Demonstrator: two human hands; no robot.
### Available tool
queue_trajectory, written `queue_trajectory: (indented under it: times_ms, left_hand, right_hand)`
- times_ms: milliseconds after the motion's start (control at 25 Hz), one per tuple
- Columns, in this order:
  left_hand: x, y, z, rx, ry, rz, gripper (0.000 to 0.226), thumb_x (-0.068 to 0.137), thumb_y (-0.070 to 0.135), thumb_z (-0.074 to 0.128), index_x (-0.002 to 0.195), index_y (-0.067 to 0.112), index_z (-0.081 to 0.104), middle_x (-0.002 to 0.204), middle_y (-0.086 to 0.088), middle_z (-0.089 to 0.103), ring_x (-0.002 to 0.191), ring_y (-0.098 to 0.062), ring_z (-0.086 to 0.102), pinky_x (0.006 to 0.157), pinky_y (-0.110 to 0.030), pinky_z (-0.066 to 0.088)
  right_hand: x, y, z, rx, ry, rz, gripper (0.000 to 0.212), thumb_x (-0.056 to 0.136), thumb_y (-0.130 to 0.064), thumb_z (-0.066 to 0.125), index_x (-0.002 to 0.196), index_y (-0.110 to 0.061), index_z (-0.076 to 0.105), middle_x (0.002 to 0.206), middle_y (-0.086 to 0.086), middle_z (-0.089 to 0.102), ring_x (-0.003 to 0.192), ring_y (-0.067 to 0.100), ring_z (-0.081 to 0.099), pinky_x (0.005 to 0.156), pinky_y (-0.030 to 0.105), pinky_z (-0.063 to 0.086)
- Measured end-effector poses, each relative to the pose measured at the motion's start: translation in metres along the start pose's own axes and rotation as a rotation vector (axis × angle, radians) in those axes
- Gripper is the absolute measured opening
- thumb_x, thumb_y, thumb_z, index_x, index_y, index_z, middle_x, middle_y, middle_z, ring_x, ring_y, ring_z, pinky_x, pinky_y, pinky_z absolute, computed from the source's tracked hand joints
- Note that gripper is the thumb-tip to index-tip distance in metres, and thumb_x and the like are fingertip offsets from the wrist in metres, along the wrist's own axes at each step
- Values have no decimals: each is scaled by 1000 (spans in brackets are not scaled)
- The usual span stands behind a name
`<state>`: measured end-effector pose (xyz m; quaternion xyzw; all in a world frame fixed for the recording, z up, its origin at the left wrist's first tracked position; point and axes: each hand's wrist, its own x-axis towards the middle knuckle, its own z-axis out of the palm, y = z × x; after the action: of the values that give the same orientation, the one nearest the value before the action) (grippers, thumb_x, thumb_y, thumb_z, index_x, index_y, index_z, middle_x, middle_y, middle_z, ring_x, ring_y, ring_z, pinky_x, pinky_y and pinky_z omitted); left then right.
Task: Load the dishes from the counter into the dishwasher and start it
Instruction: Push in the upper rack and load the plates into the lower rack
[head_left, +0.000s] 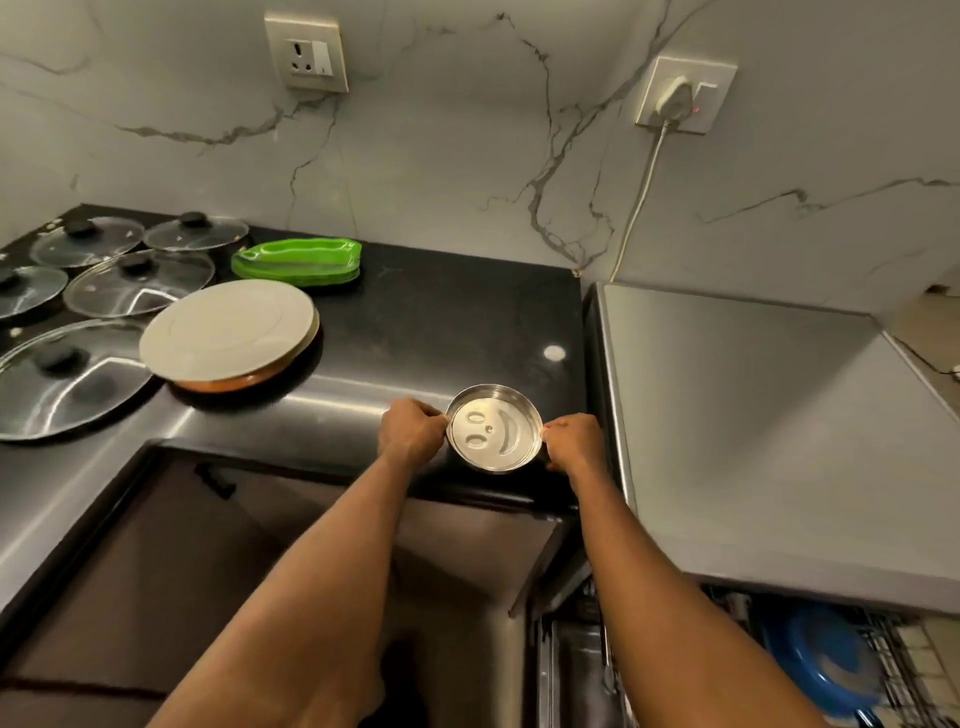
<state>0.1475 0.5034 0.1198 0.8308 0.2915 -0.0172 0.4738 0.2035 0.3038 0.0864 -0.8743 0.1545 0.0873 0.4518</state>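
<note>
A small round steel plate with a smiley face pressed into it sits near the front edge of the black counter. My left hand pinches its left rim and my right hand pinches its right rim. Further left on the counter lie a stack of white plates over an orange one, a stack of green plates and several glass lids. The dishwasher stands to the right, its rack pulled out below with a blue dish in it.
A marble wall runs behind the counter with two sockets; a white plug and cable hang from the right one. Dark cabinet fronts stand under the counter, which wraps round to the left.
</note>
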Motion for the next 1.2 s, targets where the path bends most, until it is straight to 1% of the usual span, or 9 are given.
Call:
queue_trajectory:
  times_ms: [160,280,360,480,560,680,880,1040,1200]
  left_hand:
    - [-67,-29,-7,8,17,-17,10,77,21,74,70,15,75,76,-11,74,80,-26,72,79,-40,59]
    - [-99,-43,-12,-5,42,-27,8,76,25,74,79,18,78,81,-8,75,85,-26,71,83,-40,58]
    - [-125,-54,-12,-34,30,-31,3,76,24,74,76,22,77,81,-6,75,86,-25,71,85,-40,58]
    - [-168,-81,-9,-47,30,-20,9,77,22,73,69,24,74,77,-7,74,82,-25,71,82,-40,59]
    - [-195,-98,-6,-57,32,-32,6,77,24,72,74,20,75,80,-8,73,82,-25,71,81,-40,60]
    - [-246,-122,5,-3,33,-66,14,78,26,73,83,13,76,87,-10,73,86,-27,69,80,-36,57]
    - [-332,-141,38,24,-47,-87,9,79,20,71,71,16,70,87,-10,72,86,-27,68,75,-32,55]
    - [-376,-143,75,31,-105,-91,11,78,17,68,77,9,74,83,-10,72,83,-25,68,67,-26,47]
    - [-400,-140,124,74,-167,-92,9,79,16,68,80,16,77,87,-7,72,87,-24,68,68,-26,46]
  right_hand:
    - [-54,35,-7,-8,-42,-28,17,68,-8,53,58,-5,67,61,13,65,63,35,66,58,49,59]
    - [-88,48,-17,-3,-25,-51,21,69,-5,52,48,-5,59,51,11,54,54,32,56,57,41,56]
    - [-112,61,-24,-24,-7,-57,25,70,-7,52,46,-9,56,51,8,52,55,29,53,58,38,52]
    - [-152,84,-34,-18,5,-44,16,72,-11,58,61,-10,69,70,14,68,70,35,66,67,46,60]
    - [-179,103,-39,-22,10,-52,15,75,-8,58,69,-4,71,75,18,69,73,38,67,66,51,59]
    - [-226,143,-54,-52,36,-60,16,76,-8,58,72,-4,72,73,17,69,70,36,67,66,50,59]
    - [-284,221,-91,-107,55,27,15,70,-14,56,69,-8,69,75,18,69,72,38,68,65,50,59]
    - [-304,269,-129,-121,51,59,15,73,-11,56,70,-6,69,68,17,67,67,38,67,59,52,58]
    - [-310,314,-169,-150,47,94,11,73,-8,60,67,-7,70,66,14,67,65,35,66,60,50,58]
